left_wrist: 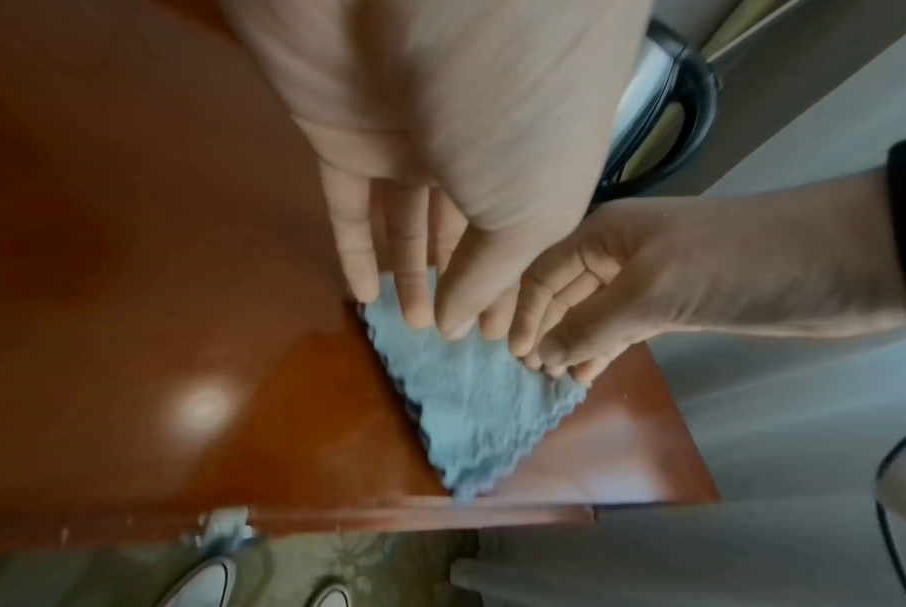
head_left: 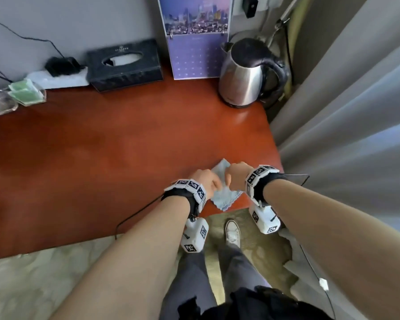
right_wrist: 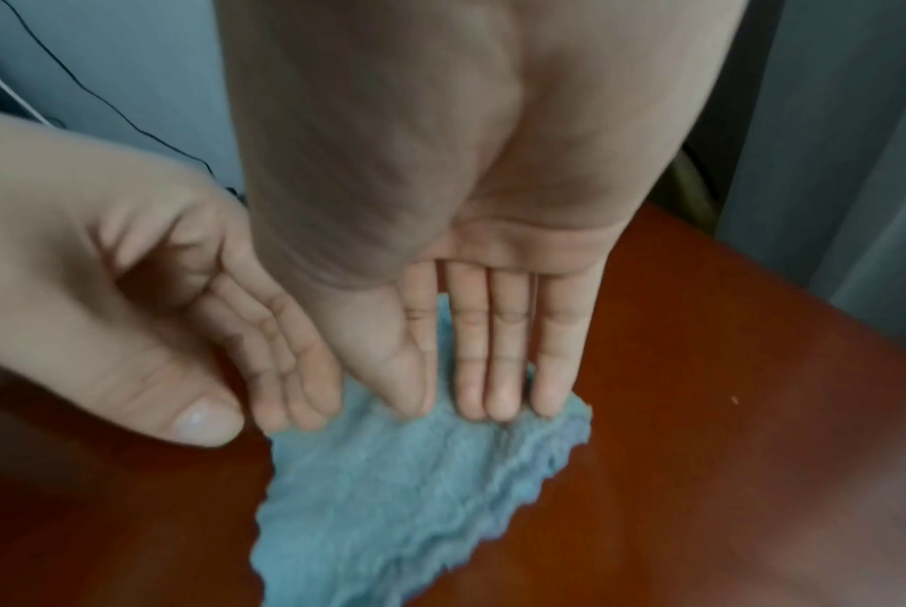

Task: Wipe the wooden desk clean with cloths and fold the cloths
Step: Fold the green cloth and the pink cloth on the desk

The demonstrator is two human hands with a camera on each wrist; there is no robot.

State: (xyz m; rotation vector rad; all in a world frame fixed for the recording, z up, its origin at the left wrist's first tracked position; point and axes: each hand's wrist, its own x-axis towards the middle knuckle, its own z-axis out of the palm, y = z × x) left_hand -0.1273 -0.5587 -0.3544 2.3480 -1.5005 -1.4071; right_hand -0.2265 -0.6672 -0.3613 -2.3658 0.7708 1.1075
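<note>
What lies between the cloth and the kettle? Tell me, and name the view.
Nothing but bare desk: in the head view the stretch from the cloth to the kettle holds no object.

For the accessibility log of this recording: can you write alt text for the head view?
Both hands, left hand and right hand, fingers pointing down, press on a small blue cloth near the front right corner of a reddish wooden desk. At the back stand a steel kettle, a dark tissue box and a calendar.
</note>
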